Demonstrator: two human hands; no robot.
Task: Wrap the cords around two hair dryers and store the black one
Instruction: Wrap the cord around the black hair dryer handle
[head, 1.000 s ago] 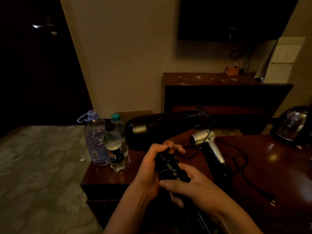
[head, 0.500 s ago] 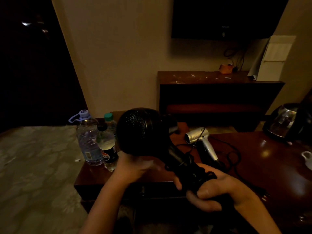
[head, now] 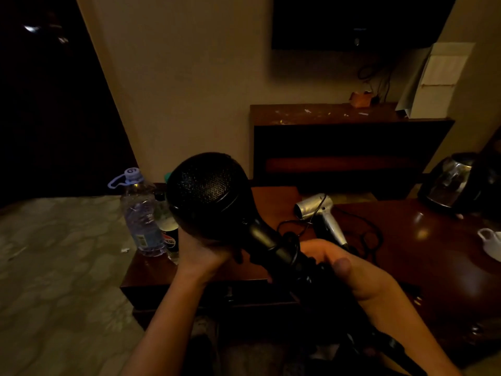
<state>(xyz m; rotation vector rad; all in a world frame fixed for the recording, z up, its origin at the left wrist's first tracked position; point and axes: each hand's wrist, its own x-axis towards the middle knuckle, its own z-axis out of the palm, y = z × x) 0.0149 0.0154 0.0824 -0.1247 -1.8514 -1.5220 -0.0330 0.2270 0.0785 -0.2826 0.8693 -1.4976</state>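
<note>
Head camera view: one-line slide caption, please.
Left hand and right hand grip the black hair dryer; silver dryer lies on desk.

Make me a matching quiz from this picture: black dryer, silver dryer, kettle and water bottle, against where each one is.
1 black dryer
2 silver dryer
3 kettle
4 water bottle

A at the left end of the table
B held by left hand and right hand
C at the table's far right
D lying mid-table

Pairs: 1-B, 2-D, 3-C, 4-A
</note>
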